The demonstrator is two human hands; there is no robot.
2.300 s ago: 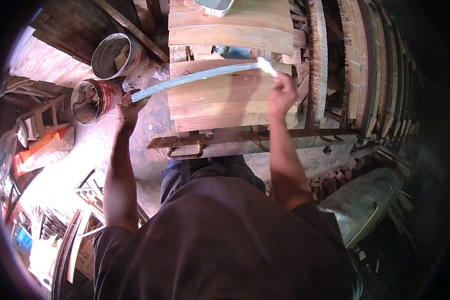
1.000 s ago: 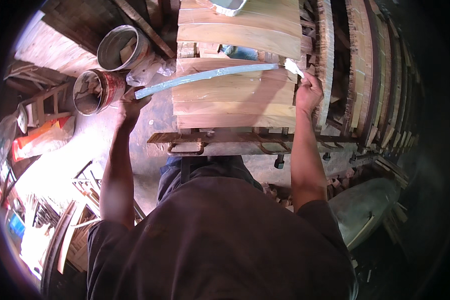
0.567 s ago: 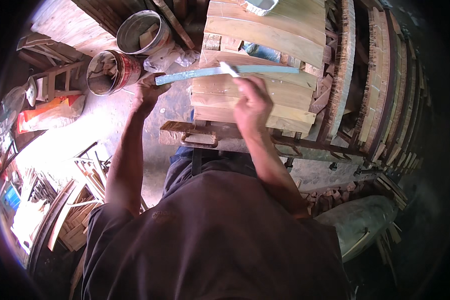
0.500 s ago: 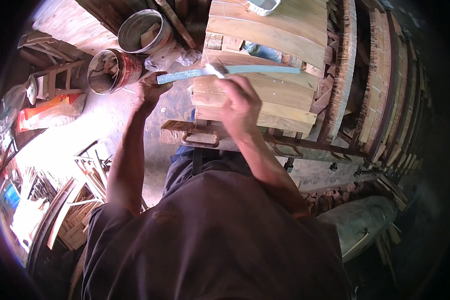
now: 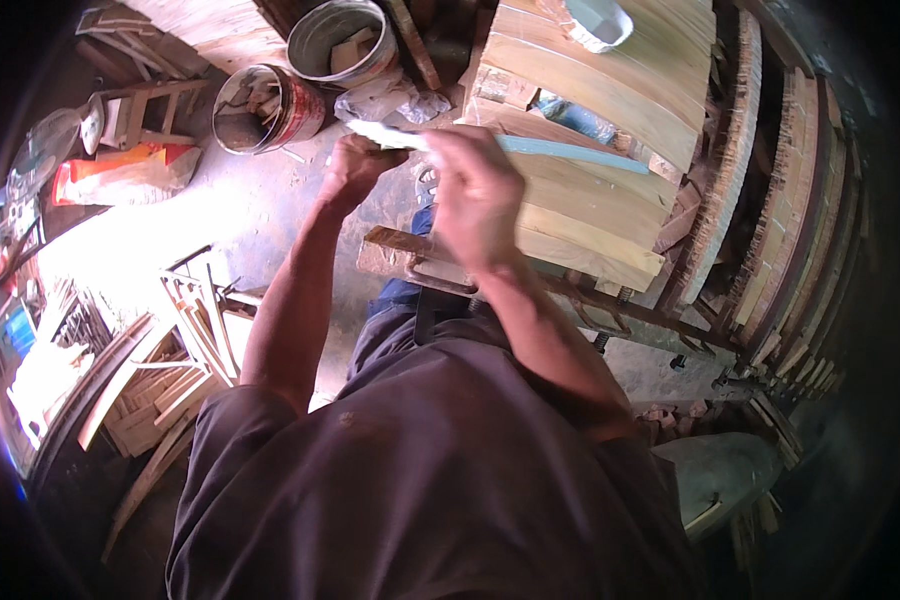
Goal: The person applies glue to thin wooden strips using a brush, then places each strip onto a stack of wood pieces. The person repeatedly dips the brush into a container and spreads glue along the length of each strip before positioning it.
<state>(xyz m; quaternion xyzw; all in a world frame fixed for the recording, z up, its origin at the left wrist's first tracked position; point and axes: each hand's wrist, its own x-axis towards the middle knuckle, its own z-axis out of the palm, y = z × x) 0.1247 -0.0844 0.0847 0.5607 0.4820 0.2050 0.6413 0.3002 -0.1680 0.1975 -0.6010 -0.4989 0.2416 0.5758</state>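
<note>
Here's the left hand (image 5: 358, 172), fingers curled tight in a fist at the left end of the strip (image 5: 580, 152), thumb side up, with the exact grip tucked out of sight under white bristles. And the right hand (image 5: 477, 190) is in close beside it, a bit blurred, fingers bent and pressed together around the handle of the brush (image 5: 388, 136)! That brush head points left, laid right over the left fist, loaded with white. The strip, pale blue and slightly bowed, passes behind the right hand and comes out to the right, its far end over the boards (image 5: 590, 190).

Onto the lettering: the red bucket (image 5: 305, 105) carries white print on its side, too small and curved to make out. The sack (image 5: 125, 180), orange and white on the floor at left, has printed colour but nothing legible. On the shirt (image 5: 440, 450), a small faded mark sits at the chest, unreadable from here.

Up top, a white tub (image 5: 602, 22) rests on the boards, and a grey bucket (image 5: 315, 40) with wood scraps in it stands just behind the red one, clear plastic (image 5: 370, 100) bunched beside them.
</note>
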